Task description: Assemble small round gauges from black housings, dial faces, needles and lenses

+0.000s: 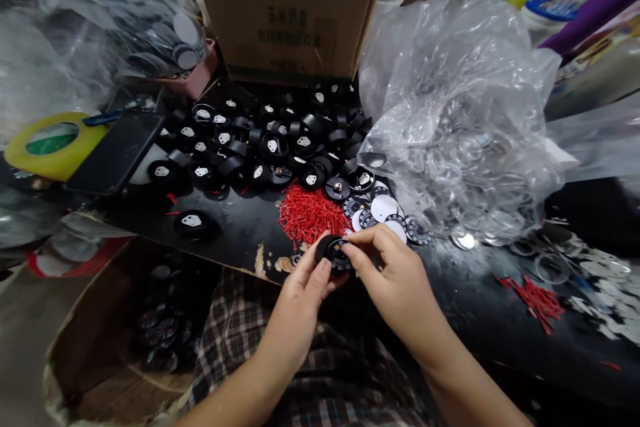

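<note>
My left hand (303, 285) grips a small round black case (326, 250) from the left, above my lap at the table edge. A black dial disc (341, 259) with pale markings sits at the open face of the case. From the right, the thumb and index finger of my right hand (395, 273) are closed at the disc's edge; the other fingers are curled. Just beyond my hands lies a heap of small red pointers (313, 215). Beside it are black and white dial discs (384, 208). Many black cases (273, 145) with pale plates are piled farther back.
A plastic bag (450, 147) of clear rings stands to the right, near red pointers (539, 303) and white bits (607, 280). Leftward are a phone (115, 153) and yellow tape roll (30, 153). A cardboard box (290, 20) stands behind; a container (95, 373) of dials sits below left.
</note>
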`<state>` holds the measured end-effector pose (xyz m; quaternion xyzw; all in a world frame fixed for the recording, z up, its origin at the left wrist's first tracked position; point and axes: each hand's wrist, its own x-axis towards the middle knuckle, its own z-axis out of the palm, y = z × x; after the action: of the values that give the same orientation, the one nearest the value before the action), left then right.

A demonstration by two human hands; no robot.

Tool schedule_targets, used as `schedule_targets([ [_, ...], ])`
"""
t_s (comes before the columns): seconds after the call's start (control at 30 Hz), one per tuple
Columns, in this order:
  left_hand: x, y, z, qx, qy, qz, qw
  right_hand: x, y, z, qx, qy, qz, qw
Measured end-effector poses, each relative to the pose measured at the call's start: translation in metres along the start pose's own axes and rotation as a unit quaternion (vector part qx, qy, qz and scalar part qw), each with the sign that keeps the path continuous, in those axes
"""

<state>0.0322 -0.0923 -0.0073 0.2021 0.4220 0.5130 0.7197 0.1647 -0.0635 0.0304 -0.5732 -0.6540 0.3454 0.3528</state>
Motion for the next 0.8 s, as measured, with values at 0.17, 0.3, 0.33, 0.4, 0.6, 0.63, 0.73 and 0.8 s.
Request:
schedule_targets([
  [0.17,0.0,-0.005,-0.007,0.042,-0.027,0.012,0.999,0.0,0.002,0.005,0.034,-0.039,0.088,0.995],
  [0.3,-0.001,-0.006,-0.008,0.049,-0.034,0.006,0.998,0.002,0.005,0.001,0.067,-0.061,0.112,0.99],
  [0.33,-0.002,-0.006,-0.008,0.05,-0.036,0.007,0.998,0.002,0.005,0.001,0.059,-0.062,0.108,0.991],
  [0.4,-0.003,-0.006,-0.006,0.054,-0.037,0.011,0.998,0.001,0.007,0.0,0.033,-0.056,0.094,0.993],
  [0.6,-0.015,-0.004,-0.012,0.184,-0.048,0.013,0.982,-0.025,0.015,-0.005,0.027,-0.123,0.097,0.987],
  [0.63,-0.019,-0.004,-0.015,0.213,-0.054,0.01,0.976,-0.029,0.015,-0.006,0.02,-0.134,0.092,0.986],
  [0.73,-0.027,-0.001,-0.03,0.248,-0.036,0.003,0.968,-0.029,0.015,-0.004,-0.018,-0.176,0.052,0.983],
  [0.8,-0.03,0.002,-0.04,0.216,0.015,0.008,0.976,-0.02,0.014,0.003,-0.078,-0.175,0.006,0.982],
])
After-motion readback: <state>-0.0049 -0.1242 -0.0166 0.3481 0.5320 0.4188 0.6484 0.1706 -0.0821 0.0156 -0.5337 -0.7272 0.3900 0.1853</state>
